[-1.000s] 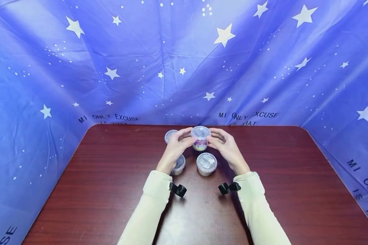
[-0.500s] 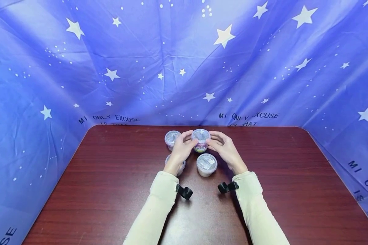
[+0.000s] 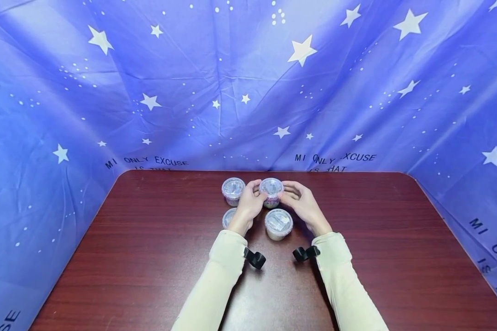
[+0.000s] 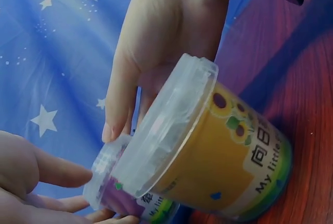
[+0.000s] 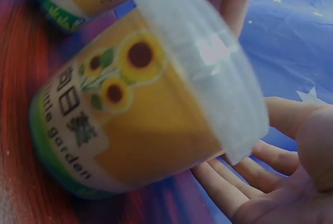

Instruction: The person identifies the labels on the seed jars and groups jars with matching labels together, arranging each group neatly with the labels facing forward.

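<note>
Between both hands in the head view stands a small lidded plastic tub with a purple label [image 3: 271, 187]. My left hand [image 3: 250, 205] holds its left side, thumb in front and fingers behind. On the opposite side, my right hand [image 3: 305, 207] holds it likewise. Its purple label [image 4: 120, 195] shows in the left wrist view. Nearer stands an orange sunflower tub [image 3: 279, 224], large in the right wrist view. Another lidded tub [image 3: 233, 191] is at the back left. A front-left tub [image 3: 228, 218] is partly hidden by my left wrist. Whether the held tub touches the table cannot be seen.
The tubs are grouped near the far edge of a dark red wooden table [image 3: 377, 257]. Blue fabric with white stars [image 3: 215, 69] hangs behind and along both sides. Black wrist devices [image 3: 254, 258] sit on both sleeves.
Both hands have lowered the purple-label tub toward the table. My left forearm has shifted to the right, exposing more of the back-left tub and covering part of the front-left one.
</note>
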The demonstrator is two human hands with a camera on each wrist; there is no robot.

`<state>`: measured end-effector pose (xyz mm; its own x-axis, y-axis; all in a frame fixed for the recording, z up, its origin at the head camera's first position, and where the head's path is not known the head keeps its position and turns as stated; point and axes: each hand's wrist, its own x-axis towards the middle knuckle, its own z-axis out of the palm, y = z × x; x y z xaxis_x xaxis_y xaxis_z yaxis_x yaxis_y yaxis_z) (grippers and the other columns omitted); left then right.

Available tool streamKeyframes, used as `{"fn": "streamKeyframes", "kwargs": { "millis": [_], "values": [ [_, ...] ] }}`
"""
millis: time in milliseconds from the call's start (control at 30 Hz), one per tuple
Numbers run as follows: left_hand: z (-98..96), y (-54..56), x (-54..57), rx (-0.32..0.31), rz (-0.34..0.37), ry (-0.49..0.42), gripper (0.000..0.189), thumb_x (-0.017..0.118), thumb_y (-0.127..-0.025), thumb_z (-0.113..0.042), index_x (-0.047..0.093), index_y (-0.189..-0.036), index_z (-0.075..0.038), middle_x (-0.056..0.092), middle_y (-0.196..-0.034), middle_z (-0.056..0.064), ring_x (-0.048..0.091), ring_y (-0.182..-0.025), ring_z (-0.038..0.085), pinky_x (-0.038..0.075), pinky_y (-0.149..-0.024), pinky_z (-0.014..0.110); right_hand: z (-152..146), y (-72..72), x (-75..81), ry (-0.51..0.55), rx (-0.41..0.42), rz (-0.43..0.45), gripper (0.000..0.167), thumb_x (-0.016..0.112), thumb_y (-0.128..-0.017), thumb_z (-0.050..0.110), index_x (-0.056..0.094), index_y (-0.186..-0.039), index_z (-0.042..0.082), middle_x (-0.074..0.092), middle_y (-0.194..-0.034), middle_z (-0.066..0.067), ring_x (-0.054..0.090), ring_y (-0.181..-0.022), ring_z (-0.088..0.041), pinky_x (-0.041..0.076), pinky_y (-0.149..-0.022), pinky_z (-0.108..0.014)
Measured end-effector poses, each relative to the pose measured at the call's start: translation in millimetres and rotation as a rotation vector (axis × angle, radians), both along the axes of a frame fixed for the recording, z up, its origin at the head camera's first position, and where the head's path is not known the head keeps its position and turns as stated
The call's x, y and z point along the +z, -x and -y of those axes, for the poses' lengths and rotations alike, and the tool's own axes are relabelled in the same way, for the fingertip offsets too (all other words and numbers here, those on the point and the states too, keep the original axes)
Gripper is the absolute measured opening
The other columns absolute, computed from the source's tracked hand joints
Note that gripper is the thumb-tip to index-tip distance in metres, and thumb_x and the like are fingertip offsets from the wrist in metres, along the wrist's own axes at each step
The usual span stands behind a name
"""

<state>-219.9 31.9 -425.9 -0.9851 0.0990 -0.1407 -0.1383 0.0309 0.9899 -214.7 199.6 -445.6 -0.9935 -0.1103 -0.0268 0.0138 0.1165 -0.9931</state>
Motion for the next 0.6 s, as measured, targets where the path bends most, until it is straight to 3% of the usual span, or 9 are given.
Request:
{"fn": "streamKeyframes", "kwargs": {
  "millis": [100,233,467,600],
  "values": [
    [-4.3,0.1,-1.4,0.004,0.003,0.014,0.05,0.049,-0.095,0.007,0.038,-0.144,0.008,0.047,-0.142,0.026,0.048,-0.133,0.035,0.041,-0.111,0.043,-1.7,0.1,-2.8,-0.06,-0.003,-0.014,0.05,0.067,-0.095,0.012,0.049,-0.139,-0.003,0.056,-0.135,-0.026,0.057,-0.122,-0.027,0.049,-0.091,-0.018],
    [-9.4,0.9,-3.1,0.017,-0.008,0.033,0.05,0.049,-0.094,0.009,0.038,-0.143,0.008,0.047,-0.141,0.026,0.047,-0.133,0.035,0.04,-0.111,0.043,-2.4,0.0,-4.2,-0.052,-0.005,-0.01,0.049,0.066,-0.095,0.011,0.048,-0.138,-0.005,0.055,-0.135,-0.027,0.054,-0.125,-0.034,0.049,-0.091,-0.017],
    [-10.8,1.2,-5.9,0.035,0.007,0.041,0.049,0.049,-0.094,0.008,0.04,-0.142,0.004,0.048,-0.143,0.024,0.045,-0.136,0.034,0.037,-0.114,0.043,-2.4,0.4,-5.7,-0.033,0.0,-0.006,0.049,0.065,-0.095,0.009,0.047,-0.139,-0.006,0.054,-0.137,-0.029,0.052,-0.128,-0.037,0.047,-0.09,-0.013],
    [-9.2,1.8,-7.4,0.044,0.012,0.036,0.05,0.05,-0.095,0.004,0.039,-0.143,0.003,0.046,-0.144,0.024,0.044,-0.137,0.034,0.037,-0.113,0.043,-3.7,-0.1,-7.2,-0.06,-0.01,-0.016,0.048,0.065,-0.095,0.01,0.049,-0.138,-0.005,0.054,-0.138,-0.027,0.051,-0.13,-0.036,0.045,-0.096,-0.019]
  ]
}}
